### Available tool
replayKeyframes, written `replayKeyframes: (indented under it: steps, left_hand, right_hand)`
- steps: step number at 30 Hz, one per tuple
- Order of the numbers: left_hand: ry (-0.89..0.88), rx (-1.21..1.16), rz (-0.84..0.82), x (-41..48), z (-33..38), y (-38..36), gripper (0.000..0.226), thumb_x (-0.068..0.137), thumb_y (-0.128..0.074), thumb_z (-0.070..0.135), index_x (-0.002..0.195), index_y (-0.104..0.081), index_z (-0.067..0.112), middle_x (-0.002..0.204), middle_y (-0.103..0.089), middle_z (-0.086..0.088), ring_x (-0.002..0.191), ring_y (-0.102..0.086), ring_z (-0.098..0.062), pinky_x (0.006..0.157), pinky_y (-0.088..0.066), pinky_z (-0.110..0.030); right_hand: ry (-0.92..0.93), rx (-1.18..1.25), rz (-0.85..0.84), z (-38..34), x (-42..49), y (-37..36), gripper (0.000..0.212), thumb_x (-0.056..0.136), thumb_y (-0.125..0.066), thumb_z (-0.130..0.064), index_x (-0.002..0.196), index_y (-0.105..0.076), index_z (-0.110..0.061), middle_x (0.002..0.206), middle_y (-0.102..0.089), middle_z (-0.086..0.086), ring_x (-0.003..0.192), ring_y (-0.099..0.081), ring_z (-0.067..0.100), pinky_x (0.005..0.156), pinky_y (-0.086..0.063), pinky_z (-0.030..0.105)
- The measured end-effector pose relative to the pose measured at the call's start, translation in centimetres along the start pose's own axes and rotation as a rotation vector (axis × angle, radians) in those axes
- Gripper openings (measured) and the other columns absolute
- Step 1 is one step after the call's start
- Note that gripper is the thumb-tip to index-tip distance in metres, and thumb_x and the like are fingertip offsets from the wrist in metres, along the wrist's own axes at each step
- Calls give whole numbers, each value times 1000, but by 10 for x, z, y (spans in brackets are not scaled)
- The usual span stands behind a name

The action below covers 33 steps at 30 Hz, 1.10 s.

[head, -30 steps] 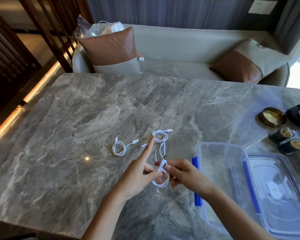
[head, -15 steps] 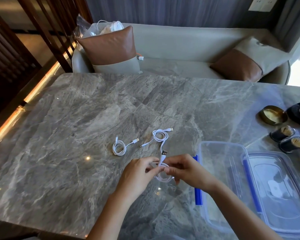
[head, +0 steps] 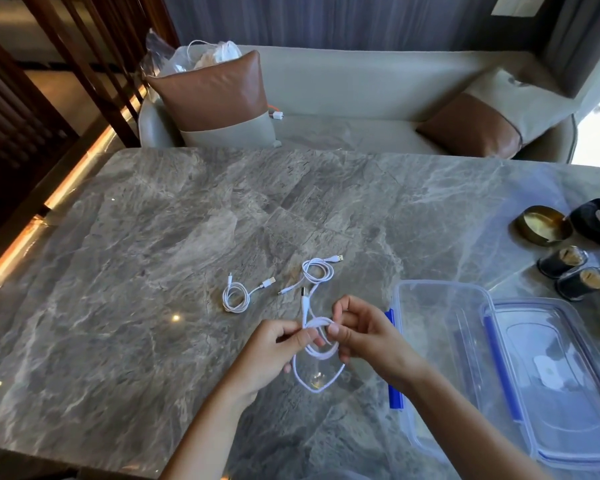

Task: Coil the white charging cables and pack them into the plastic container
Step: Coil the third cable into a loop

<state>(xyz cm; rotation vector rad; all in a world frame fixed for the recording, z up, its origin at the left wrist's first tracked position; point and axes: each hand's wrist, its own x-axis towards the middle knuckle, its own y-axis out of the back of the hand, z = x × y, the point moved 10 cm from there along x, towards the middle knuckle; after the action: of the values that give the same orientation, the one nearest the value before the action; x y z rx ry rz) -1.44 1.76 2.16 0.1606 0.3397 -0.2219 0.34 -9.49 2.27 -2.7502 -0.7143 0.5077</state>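
While the loops are only pinched and not yet tied off, we treat the coil as unstable. At the left, one finished cable [head: 237, 296] lies wound on the marble table [head: 118, 271]. A second coiled cable [head: 317, 270] lies to its right, and both are loosely wound with their plugs splayed out.

Our left hand [head: 274, 355] pinches the third cable [head: 321, 353] where its loops cross, just above the table. Our right hand [head: 364, 337] grips the same bundle from the other side, fingers curled round it. One large loop hangs slack below both hands, and the USB plug [head: 303, 292] stands free above them.

Risk: if either pinch relaxes, the smooth, springy cord will likely unwind. The free plug could also snag the second coil close by.

The cord is thin, white, glossy and pliable. At the right, the plastic container [head: 440, 282] is clear, rectangular and round-cornered, with a blue latch [head: 395, 393]. We see no cable in it. Its clear lid [head: 561, 375] lies at its right side.
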Motion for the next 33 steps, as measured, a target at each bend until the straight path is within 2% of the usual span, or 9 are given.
replayKeyframes:
  steps: [5,8,10,14,18,25,27,29,33]
  left_hand:
    - [151,-590,318,1,-26,12,27,81,-60,24,58,-67,14,42,-44,7,35,-42,-2,38,-42,-14]
    - [139,-743,439,2,-28,21,32,88,-56,21,58,-67,13,42,-45,8,37,-46,-2,42,-48,-15]
    - [109,-773,443,3,-25,22,32,87,-57,23,59,-68,13,41,-46,7,38,-49,-3,43,-50,-16]
    - [95,-692,319,5,-18,18,29,78,-59,34,56,-66,15,42,-44,7,38,-50,-5,44,-50,-17]
    - [163,-522,116,3,-22,7,27,71,-61,37,57,-65,15,47,-41,7,41,-48,-5,45,-51,-20]
    - [222,-155,-180,-3,-18,-8,29,82,-59,33,59,-61,15,44,-42,9,39,-48,-5,46,-50,-19]
    - [212,-70,-234,-4,-16,-9,33,89,-55,26,59,-62,16,41,-44,10,38,-48,-5,45,-48,-18]
    - [170,33,-228,-3,-14,-4,31,89,-56,24,60,-64,17,40,-48,9,38,-48,-6,45,-45,-18]
    - [46,124,-38,5,-4,9,14,79,-71,25,74,-59,19,51,-52,2,48,-48,-16,53,-42,-30]
  right_hand:
    - [120,-89,372,-14,-4,26,27,87,-59,-25,64,-56,-12,56,-55,5,48,-51,14,50,-46,25]
    - [-19,-79,170,-1,-6,2,57,88,-39,-52,54,-61,-12,51,-62,7,43,-55,18,46,-44,22]
    - [-237,-114,-49,30,-14,-24,68,91,-27,-59,69,-70,-10,65,-71,10,55,-66,21,52,-51,23]
    - [-336,96,55,57,-18,-22,53,89,-36,-55,109,-66,-16,103,-74,8,94,-70,22,68,-57,28]
    - [-214,334,299,40,-11,5,28,88,-52,-36,102,-68,-17,85,-74,2,77,-70,12,67,-57,25]
    - [-59,-370,167,7,-9,-5,29,99,-41,-21,108,-68,-15,89,-70,17,71,-61,14,61,-52,25]
    - [-11,-533,19,-1,-10,-16,25,97,-45,-18,101,-70,-18,78,-66,6,64,-54,11,55,-48,21]
    - [-5,-669,-93,-3,-11,-23,19,94,-51,-15,91,-68,-22,70,-58,-7,58,-50,6,53,-49,21]
    - [-38,-678,-89,-9,-6,-13,17,92,-53,-9,78,-63,-8,63,-54,0,53,-53,7,54,-56,28]
